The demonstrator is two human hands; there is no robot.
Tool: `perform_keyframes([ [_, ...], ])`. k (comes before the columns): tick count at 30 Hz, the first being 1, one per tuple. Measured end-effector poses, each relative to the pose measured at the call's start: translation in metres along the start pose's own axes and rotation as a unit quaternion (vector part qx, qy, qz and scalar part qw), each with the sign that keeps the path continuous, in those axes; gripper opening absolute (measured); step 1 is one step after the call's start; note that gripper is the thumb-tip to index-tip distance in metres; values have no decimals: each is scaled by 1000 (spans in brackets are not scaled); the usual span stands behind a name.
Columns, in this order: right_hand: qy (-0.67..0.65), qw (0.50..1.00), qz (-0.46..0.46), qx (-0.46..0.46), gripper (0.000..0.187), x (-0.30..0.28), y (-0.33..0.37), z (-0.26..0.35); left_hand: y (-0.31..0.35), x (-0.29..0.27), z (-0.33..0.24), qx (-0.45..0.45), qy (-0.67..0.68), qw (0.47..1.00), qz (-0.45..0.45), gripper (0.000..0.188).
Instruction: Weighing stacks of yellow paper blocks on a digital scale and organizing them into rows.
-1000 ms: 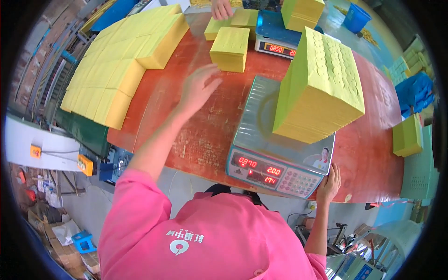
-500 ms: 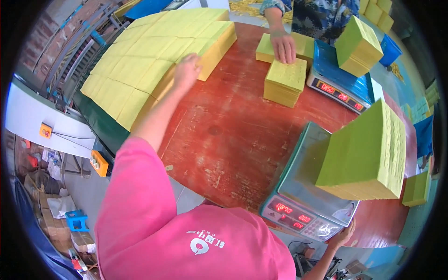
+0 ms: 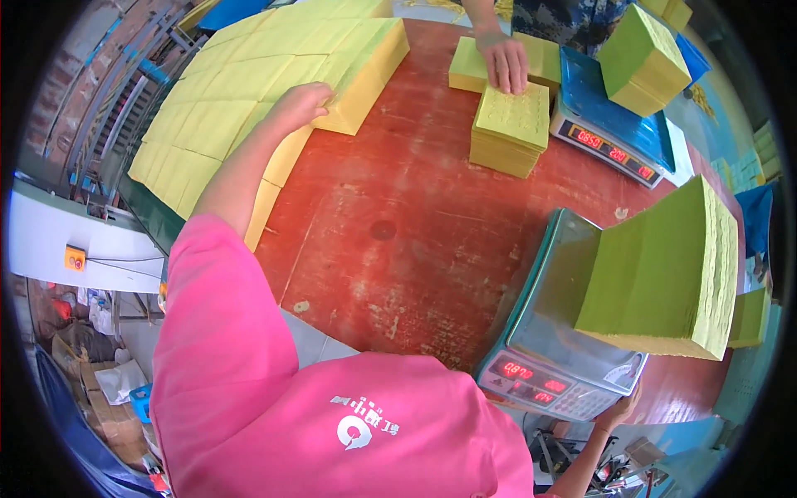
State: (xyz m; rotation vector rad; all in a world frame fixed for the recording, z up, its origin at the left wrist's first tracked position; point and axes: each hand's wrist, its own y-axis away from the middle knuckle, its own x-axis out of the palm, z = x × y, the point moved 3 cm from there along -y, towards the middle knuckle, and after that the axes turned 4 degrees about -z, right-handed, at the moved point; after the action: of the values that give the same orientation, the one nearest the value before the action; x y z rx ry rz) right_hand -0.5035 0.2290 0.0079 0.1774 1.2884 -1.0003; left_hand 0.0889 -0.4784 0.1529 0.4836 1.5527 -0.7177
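Observation:
My left hand [image 3: 300, 106] is at the inner edge of a large block of yellow paper stacks [image 3: 241, 112] on the left, its fingers curled and bunched. What lies between them, if anything, is hidden. Low on the right, my right hand [image 3: 618, 411] grips the front right corner of a digital scale [image 3: 544, 319] with a green rim and a lit red display; some fingers are hidden. On that scale stands a tall, bowed stack of yellow paper [image 3: 656, 274].
Across the red table [image 3: 398, 274], a co-worker's hand [image 3: 506, 62] rests on a yellow paper stack [image 3: 510, 124]. Beside it, a blue-topped scale [image 3: 594, 108] bears another stack [image 3: 643, 62]. Another yellow stack [image 3: 750, 317] stands at the far right.
My left hand has moved left and slightly away from me along the paper stacks. The view has shifted a little. My right hand stays at the scale's corner; the co-worker's hand stays on its stack.

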Motion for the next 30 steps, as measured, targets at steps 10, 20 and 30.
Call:
perform_keyframes([
  [10, 9, 1000, -4, -6, 38, -6, -6, 20, -6, -1, -1, 6, -30, 999, 7, 23],
  [20, -31, 999, -20, 0, 43, -22, 0, 39, 35, -34, -42, -172, 4, 957, -232, 27],
  [30, -364, 920, -44, 135, 24, -64, 5, 67, 214, -149, -256, -242, 308, 914, -110, 15],
])
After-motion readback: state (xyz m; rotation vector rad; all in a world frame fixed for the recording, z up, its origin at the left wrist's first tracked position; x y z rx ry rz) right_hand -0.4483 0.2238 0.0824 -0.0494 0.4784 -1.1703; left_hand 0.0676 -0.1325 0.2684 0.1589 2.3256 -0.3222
